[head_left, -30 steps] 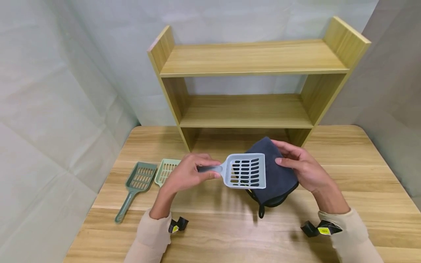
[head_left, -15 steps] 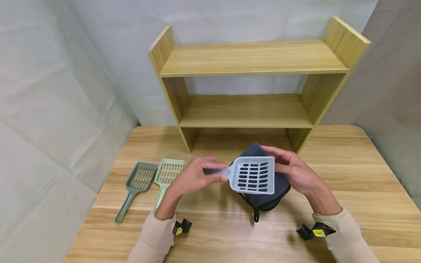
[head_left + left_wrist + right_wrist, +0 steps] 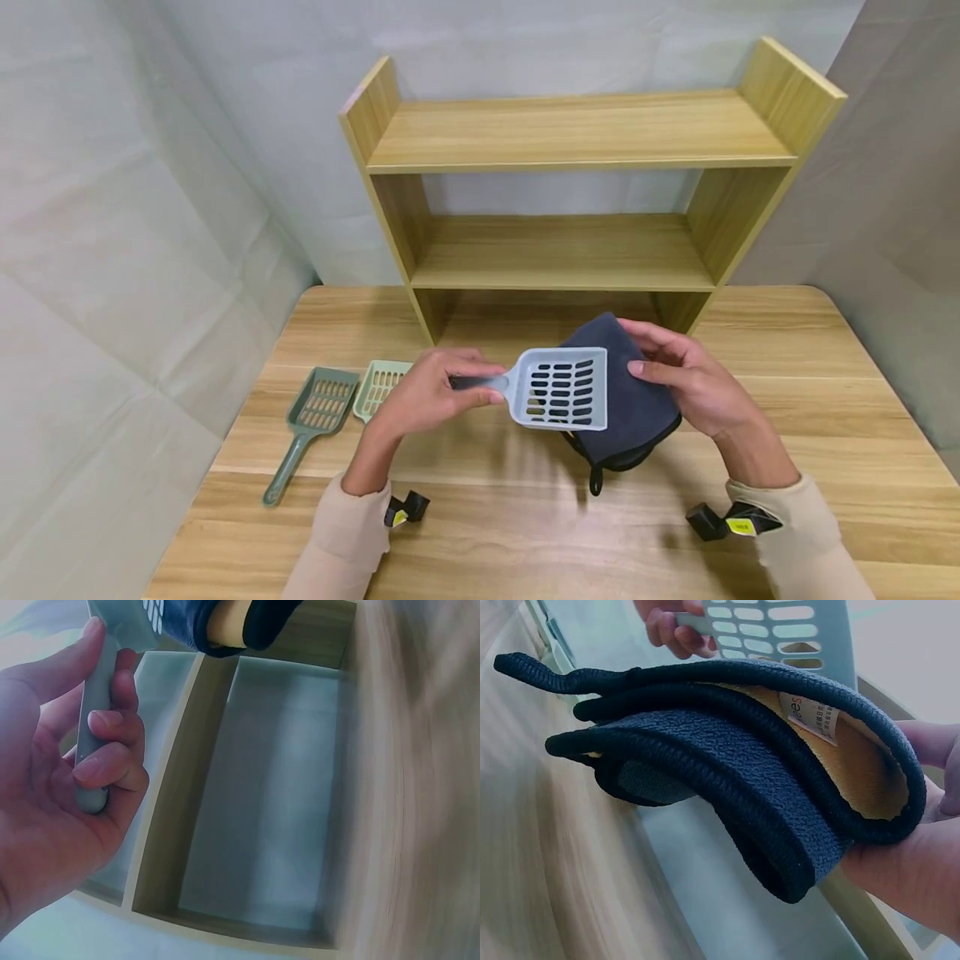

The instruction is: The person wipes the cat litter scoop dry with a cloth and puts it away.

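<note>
My left hand (image 3: pixel 431 392) grips a pale blue-grey slotted litter scoop (image 3: pixel 517 390) by its handle, its head pointing right. In the left wrist view, fingers curl round the scoop's handle (image 3: pixel 94 727). A folded dark navy cloth (image 3: pixel 637 400) with a hanging loop is held in my right hand (image 3: pixel 693 379), thumb on top. The scoop's head overlaps the cloth's left part in the head view; whether they touch I cannot tell. The right wrist view shows the cloth (image 3: pixel 742 757) folded in layers, with a tan inner side and a white label (image 3: pixel 810 718).
A dark green litter scoop (image 3: pixel 322 408) and a light green one (image 3: pixel 381 387), partly behind my left hand, lie on the left of the wooden table (image 3: pixel 540 533). A wooden shelf unit (image 3: pixel 570 250) stands at the back. Pale curtains (image 3: pixel 150 208) hang around.
Half a second ago the scoop was farther right and the cloth farther left, overlapping more. Now both hands have drawn apart again, much as they were a second ago.
</note>
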{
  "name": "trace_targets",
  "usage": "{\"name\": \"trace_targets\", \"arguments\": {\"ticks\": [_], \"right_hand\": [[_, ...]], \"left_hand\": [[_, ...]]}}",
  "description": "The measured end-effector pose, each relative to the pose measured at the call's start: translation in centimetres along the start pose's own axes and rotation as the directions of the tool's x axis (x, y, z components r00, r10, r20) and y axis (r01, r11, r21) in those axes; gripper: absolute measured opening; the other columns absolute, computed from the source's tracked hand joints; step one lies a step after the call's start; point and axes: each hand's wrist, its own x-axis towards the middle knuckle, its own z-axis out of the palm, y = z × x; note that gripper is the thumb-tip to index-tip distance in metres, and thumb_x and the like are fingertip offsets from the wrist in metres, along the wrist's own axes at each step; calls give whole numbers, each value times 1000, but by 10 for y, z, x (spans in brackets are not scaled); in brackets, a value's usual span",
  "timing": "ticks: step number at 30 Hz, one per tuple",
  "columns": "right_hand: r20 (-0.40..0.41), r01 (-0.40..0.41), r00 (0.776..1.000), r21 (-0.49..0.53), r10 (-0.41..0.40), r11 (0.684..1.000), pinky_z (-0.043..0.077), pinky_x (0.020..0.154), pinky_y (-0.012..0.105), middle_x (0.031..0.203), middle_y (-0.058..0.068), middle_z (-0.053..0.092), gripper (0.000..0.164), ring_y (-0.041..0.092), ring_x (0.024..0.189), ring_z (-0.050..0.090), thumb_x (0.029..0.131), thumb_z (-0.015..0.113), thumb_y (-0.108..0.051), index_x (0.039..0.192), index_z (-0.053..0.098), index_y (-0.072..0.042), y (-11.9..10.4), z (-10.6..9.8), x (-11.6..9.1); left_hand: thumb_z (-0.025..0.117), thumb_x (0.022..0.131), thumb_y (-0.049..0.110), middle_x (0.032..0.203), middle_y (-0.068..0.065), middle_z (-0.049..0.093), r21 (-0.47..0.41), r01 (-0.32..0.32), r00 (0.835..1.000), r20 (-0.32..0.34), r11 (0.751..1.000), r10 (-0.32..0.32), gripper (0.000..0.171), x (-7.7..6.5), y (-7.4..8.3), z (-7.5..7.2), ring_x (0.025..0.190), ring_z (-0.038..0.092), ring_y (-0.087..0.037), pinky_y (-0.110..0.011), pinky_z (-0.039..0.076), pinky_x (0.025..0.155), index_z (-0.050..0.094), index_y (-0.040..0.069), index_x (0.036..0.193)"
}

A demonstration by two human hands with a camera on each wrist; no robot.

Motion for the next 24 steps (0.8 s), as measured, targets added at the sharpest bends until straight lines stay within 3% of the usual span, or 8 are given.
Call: {"name": "trace_targets", "arguments": {"ticks": [13, 24], "right_hand": [[-26, -51, 998, -24, 50, 998, 64, 82, 28, 126, -2, 77, 58, 13, 104, 77, 104, 50, 12, 145, 66, -27, 3, 7, 3], [36, -26, 999, -48, 28, 999, 62, 86, 26, 124, -4, 76, 62, 10, 108, 74, 104, 45, 14, 145, 65, -29, 14, 10, 5]], "left_hand": [[89, 87, 11, 91, -2, 77, 9, -28, 1000, -2, 1000, 28, 31, 0, 1, 7, 73, 54, -7, -22, 43, 64, 84, 7, 117], [89, 89, 14, 92, -1, 77, 11, -57, 998, 19, 998, 57, 32, 2, 3, 13, 74, 54, -6, -23, 45, 64, 83, 8, 120]]}}
